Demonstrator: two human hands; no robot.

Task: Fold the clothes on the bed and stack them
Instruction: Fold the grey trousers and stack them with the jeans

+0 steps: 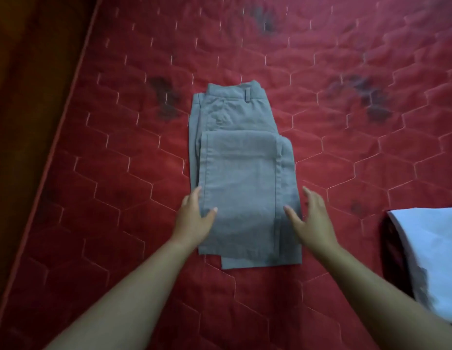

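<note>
The grey trousers [242,178] lie in the middle of the red quilted mattress [118,147], waistband [235,90] at the far end and the legs doubled back up over the seat, so they look about halfway folded. The layers aren't square: a strip of the under layer pokes out along the near edge and down the left side.

The person's left hand [194,218] and right hand [312,218] sit on either side of the near half. Fingers are straight and spread, thumbs lie on the cloth, and nothing is pinched or gripped.

The step in hand is probably smoothing and squaring up before the last fold. To do it well, they'd nudge the side edges in until the layers line up, press the air out toward the waistband, then take both layers together at the near corners.

Off to the right there's a folded white garment [432,248] on top of something dark [394,248], likely the stack it goes on.
</note>
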